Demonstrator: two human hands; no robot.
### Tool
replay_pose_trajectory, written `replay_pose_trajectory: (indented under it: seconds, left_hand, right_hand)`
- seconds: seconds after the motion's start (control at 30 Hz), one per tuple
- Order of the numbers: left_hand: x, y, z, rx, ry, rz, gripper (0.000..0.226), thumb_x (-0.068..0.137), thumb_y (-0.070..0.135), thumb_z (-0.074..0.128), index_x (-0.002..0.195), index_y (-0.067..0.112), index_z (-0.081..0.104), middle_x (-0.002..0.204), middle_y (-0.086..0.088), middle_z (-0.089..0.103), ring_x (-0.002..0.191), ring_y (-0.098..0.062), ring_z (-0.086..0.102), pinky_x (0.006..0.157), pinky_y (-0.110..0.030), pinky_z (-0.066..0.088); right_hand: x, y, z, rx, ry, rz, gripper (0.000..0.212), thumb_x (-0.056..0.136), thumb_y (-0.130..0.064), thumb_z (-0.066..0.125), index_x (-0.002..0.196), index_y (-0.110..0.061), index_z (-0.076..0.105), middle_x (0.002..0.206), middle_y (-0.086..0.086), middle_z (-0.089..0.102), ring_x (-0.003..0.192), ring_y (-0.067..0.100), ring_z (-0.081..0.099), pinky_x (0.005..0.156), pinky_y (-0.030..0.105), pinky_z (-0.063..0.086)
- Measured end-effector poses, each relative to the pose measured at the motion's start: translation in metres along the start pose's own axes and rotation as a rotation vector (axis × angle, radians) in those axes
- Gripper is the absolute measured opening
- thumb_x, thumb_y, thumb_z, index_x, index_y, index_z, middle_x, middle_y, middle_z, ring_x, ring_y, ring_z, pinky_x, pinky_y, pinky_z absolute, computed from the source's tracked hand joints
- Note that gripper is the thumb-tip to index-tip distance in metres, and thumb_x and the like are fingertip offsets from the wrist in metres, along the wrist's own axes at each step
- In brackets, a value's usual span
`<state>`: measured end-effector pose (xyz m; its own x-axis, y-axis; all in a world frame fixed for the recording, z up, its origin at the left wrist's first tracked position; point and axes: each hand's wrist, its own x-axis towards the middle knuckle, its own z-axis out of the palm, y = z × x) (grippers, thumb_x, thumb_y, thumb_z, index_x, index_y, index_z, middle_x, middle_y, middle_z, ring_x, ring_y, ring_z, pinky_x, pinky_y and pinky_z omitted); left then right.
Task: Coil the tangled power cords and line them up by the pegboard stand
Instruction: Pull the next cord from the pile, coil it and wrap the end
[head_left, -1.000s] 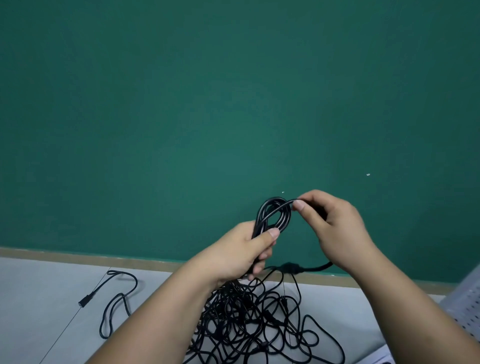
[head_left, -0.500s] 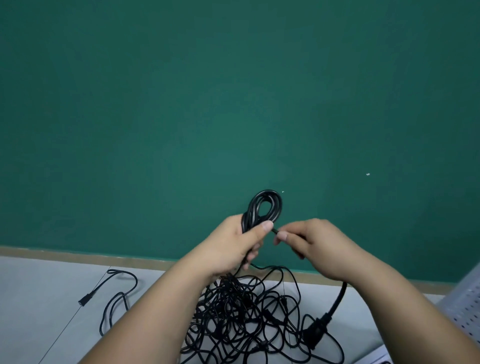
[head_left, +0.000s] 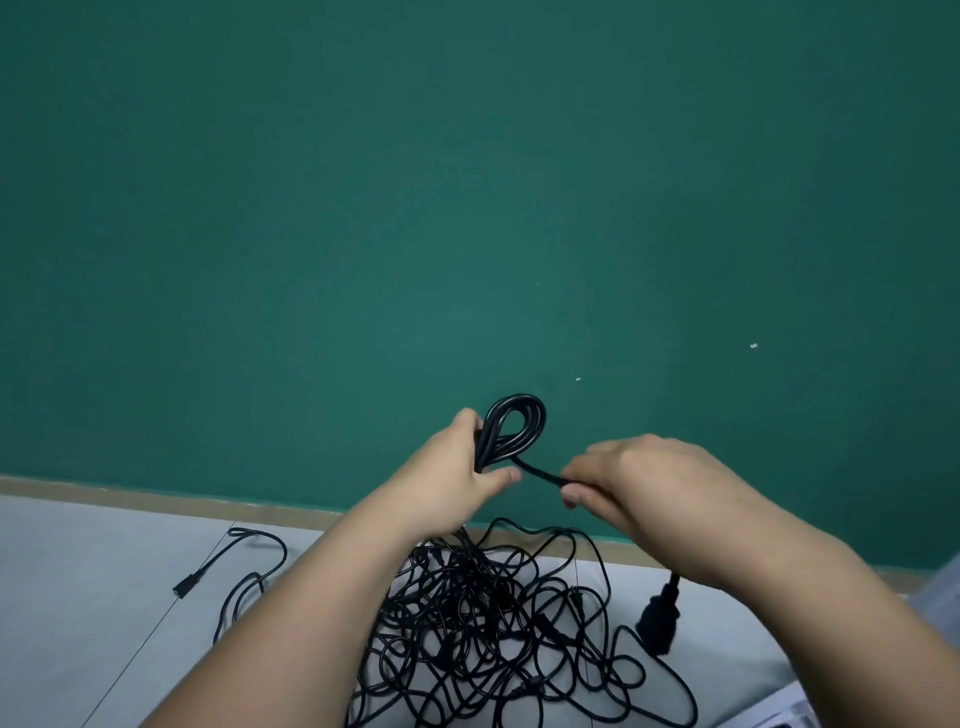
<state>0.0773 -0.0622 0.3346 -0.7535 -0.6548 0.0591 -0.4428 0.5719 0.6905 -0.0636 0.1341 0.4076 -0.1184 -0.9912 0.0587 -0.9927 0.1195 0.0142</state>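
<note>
My left hand (head_left: 457, 467) grips a small coil of black power cord (head_left: 514, 428) held up in front of the green wall, its loops standing above my fist. My right hand (head_left: 639, 483) pinches the free tail of that same cord just right of the coil. The tail runs under my right wrist and ends in a black plug (head_left: 660, 621) that hangs below it. Below both hands, a tangled pile of black cords (head_left: 483, 623) lies on the grey floor.
A separate thin black cord with a small connector (head_left: 189, 584) lies on the floor at the left. A wooden baseboard (head_left: 156, 501) runs along the foot of the wall. A pale perforated panel edge (head_left: 940, 592) shows at the far right.
My right hand has come down from the top of the coil and pulled the cord's tail out to the right. The plug has swung down and right below my wrist.
</note>
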Motion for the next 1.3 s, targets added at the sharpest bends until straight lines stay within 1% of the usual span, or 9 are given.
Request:
replay_pose_trajectory:
  seconds: [0.2, 0.33, 0.43, 0.5, 0.63, 0.8, 1.0, 1.2, 1.3]
  left_hand:
    - [-0.012, 0.024, 0.025, 0.498, -0.053, 0.082, 0.022, 0.102, 0.036, 0.058, 0.108, 0.019, 0.046, 0.104, -0.007, 0.066, 0.1, -0.035, 0.064, 0.082, -0.042, 0.052]
    - [-0.029, 0.041, 0.032, 0.702, -0.2, 0.384, 0.026, 0.103, 0.039, 0.056, 0.12, 0.02, 0.057, 0.113, -0.008, 0.071, 0.103, -0.034, 0.066, 0.083, -0.041, 0.049]
    - [-0.039, 0.048, 0.03, 0.537, -0.213, 0.578, 0.013, 0.101, 0.04, 0.059, 0.107, 0.028, 0.058, 0.107, 0.003, 0.072, 0.098, -0.026, 0.066, 0.079, -0.038, 0.049]
    - [-0.046, 0.048, 0.028, 0.287, -0.199, 0.603, 0.01, 0.099, 0.04, 0.063, 0.102, 0.032, 0.057, 0.102, 0.008, 0.071, 0.092, -0.017, 0.065, 0.078, -0.036, 0.052]
    - [-0.045, 0.043, 0.027, -0.194, -0.081, 0.395, 0.017, 0.095, 0.041, 0.074, 0.101, 0.028, 0.066, 0.083, 0.01, 0.069, 0.077, -0.008, 0.065, 0.076, -0.039, 0.056]
    - [-0.031, 0.032, 0.024, -0.431, -0.117, 0.213, 0.031, 0.087, 0.042, 0.08, 0.108, 0.029, 0.061, 0.081, 0.01, 0.059, 0.07, -0.01, 0.056, 0.071, -0.037, 0.051]
    - [-0.02, 0.01, 0.017, -0.246, 0.024, 0.092, 0.035, 0.101, 0.032, 0.066, 0.122, 0.031, 0.039, 0.081, 0.004, 0.058, 0.065, -0.009, 0.049, 0.069, -0.034, 0.047]
    - [-0.023, 0.012, 0.015, 0.134, 0.027, 0.13, 0.023, 0.101, 0.02, 0.051, 0.113, 0.029, 0.033, 0.08, -0.003, 0.057, 0.071, -0.026, 0.054, 0.062, -0.04, 0.043]
    - [-0.019, 0.017, 0.018, 0.329, 0.014, 0.147, 0.023, 0.097, 0.016, 0.05, 0.105, 0.024, 0.03, 0.082, -0.005, 0.056, 0.077, -0.033, 0.055, 0.069, -0.048, 0.05]
  right_hand:
    - [0.007, -0.019, -0.001, -0.092, 0.077, -0.105, 0.041, 0.108, -0.059, 0.028, 0.116, -0.035, 0.061, 0.109, -0.013, 0.059, 0.1, 0.016, 0.065, 0.078, 0.033, 0.051]
    - [0.007, 0.029, 0.012, 0.26, 0.244, -0.049, 0.045, 0.092, -0.072, 0.05, 0.098, -0.037, 0.077, 0.081, -0.02, 0.06, 0.077, 0.006, 0.062, 0.066, 0.033, 0.049]
    - [0.003, 0.054, 0.024, 0.834, 0.259, 0.065, 0.032, 0.077, -0.057, 0.081, 0.081, -0.025, 0.082, 0.072, -0.001, 0.071, 0.065, 0.015, 0.056, 0.063, 0.037, 0.046]
    - [0.002, 0.06, 0.034, 1.079, 0.175, 0.108, 0.038, 0.081, -0.05, 0.086, 0.08, -0.012, 0.079, 0.064, 0.016, 0.059, 0.059, 0.023, 0.042, 0.057, 0.037, 0.033]
    - [0.009, 0.051, 0.048, 1.261, 0.113, 0.141, 0.033, 0.094, -0.036, 0.078, 0.079, -0.007, 0.072, 0.059, 0.015, 0.041, 0.051, 0.015, 0.031, 0.05, 0.026, 0.024]
    - [0.018, 0.034, 0.059, 0.956, 0.135, 0.189, 0.039, 0.109, -0.035, 0.056, 0.072, -0.033, 0.069, 0.056, -0.008, 0.054, 0.048, 0.012, 0.035, 0.049, 0.027, 0.031]
    - [0.013, 0.011, 0.059, 0.319, -0.057, 0.1, 0.019, 0.108, -0.048, 0.048, 0.099, -0.034, 0.056, 0.078, -0.006, 0.065, 0.072, 0.016, 0.06, 0.071, 0.04, 0.055]
    - [0.004, -0.023, 0.022, -0.069, -0.063, 0.039, 0.031, 0.114, -0.047, 0.03, 0.093, -0.026, 0.041, 0.075, -0.007, 0.045, 0.071, 0.025, 0.048, 0.064, 0.039, 0.038]
    - [0.002, -0.029, 0.008, -0.153, -0.073, 0.002, 0.031, 0.115, -0.044, 0.028, 0.095, -0.026, 0.042, 0.09, -0.004, 0.06, 0.074, 0.025, 0.047, 0.066, 0.038, 0.035]
